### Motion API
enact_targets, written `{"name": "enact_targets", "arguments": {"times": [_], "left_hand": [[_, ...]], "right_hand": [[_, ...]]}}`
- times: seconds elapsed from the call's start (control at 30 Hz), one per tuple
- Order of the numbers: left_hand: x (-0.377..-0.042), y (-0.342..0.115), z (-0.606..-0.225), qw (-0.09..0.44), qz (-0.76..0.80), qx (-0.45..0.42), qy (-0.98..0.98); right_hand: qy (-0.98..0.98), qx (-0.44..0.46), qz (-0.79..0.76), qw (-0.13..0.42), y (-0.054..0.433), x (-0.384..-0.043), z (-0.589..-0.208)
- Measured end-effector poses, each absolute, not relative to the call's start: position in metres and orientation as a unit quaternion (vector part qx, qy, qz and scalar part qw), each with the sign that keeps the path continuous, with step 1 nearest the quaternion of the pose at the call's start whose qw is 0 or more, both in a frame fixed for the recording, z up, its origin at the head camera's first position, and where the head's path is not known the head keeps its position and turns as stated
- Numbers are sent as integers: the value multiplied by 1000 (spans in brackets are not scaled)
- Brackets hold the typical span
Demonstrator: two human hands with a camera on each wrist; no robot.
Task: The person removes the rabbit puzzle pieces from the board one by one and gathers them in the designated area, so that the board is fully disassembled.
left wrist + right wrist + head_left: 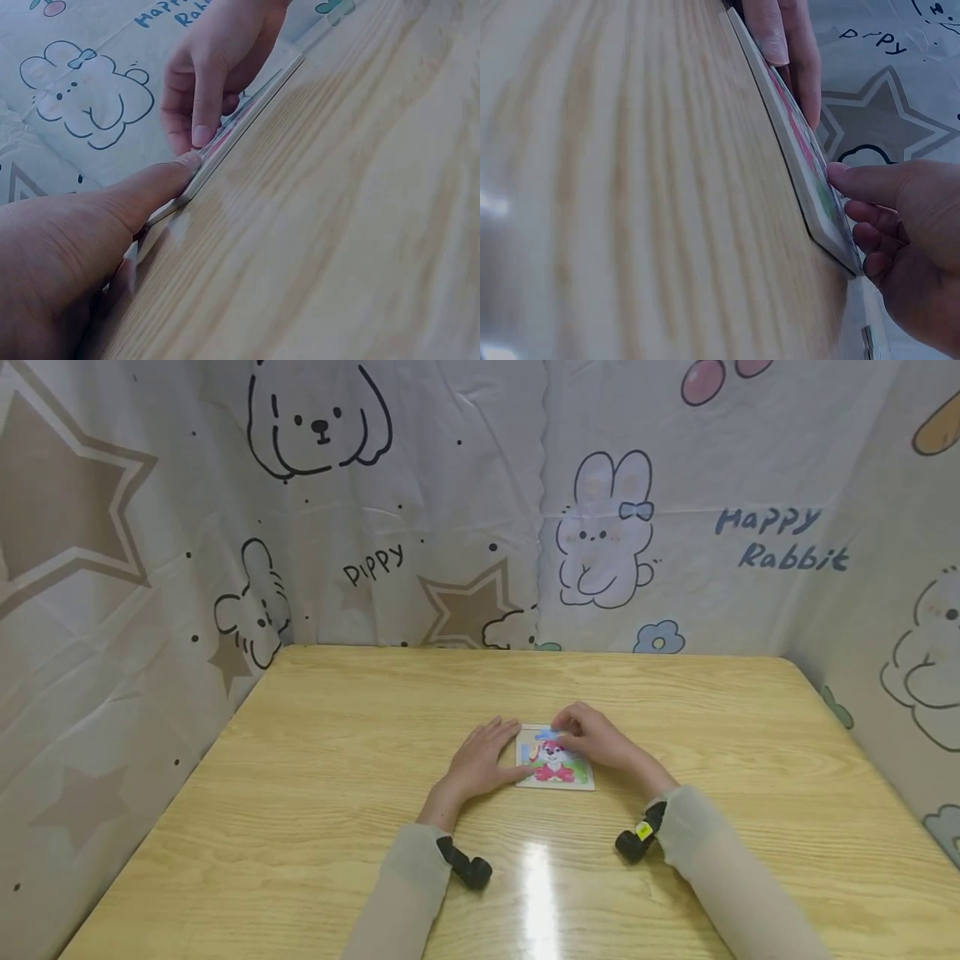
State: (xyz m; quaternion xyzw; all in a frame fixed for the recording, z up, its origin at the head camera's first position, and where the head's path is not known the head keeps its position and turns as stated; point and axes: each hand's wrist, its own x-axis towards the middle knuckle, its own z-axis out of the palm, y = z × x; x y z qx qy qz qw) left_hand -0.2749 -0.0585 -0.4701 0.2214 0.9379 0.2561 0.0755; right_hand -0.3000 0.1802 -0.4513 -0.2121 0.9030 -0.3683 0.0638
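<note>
A small square picture puzzle (pixel 555 774) lies on the table, showing a pink and white cartoon animal, with a pale rim and a pale patch at its upper left. My left hand (pixel 477 762) rests at the puzzle's left side, fingers stretched along that edge, thumb on the near left corner. Over the upper right part, my right hand (pixel 596 739) bends its thumb and fingers around a bluish puzzle piece (pixel 546 735), mostly covered by the fingertips. In the right wrist view, the right thumb (pixel 862 182) meets the picture surface and the other fingers curl beside the edge.
The wood-grain table (pixel 337 735) reaches out on all sides of the puzzle. Behind and beside it hangs a pale curtain (pixel 465 510) with cartoon animals and stars. Black wrist cameras (pixel 471 870) sit at both sleeve cuffs.
</note>
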Motion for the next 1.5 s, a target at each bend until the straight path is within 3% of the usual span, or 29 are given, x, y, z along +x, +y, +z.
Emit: {"name": "enact_targets", "arguments": {"times": [0.33,0.73,1.13,1.5], "left_hand": [[-274,-58,-469,72,249,228,939],[-274,-58,-468,75,251,226,938],[-275,-57,-468,71,256,224,938],[-274,-57,-468,73,256,221,938]], "right_hand": [[897,-259,-354,57,167,-305,-452],[891,-286,-337,99,163,-308,-449],[911,-295,-283,52,159,-308,-448],[911,-275,-305,49,159,-306,-449]]}}
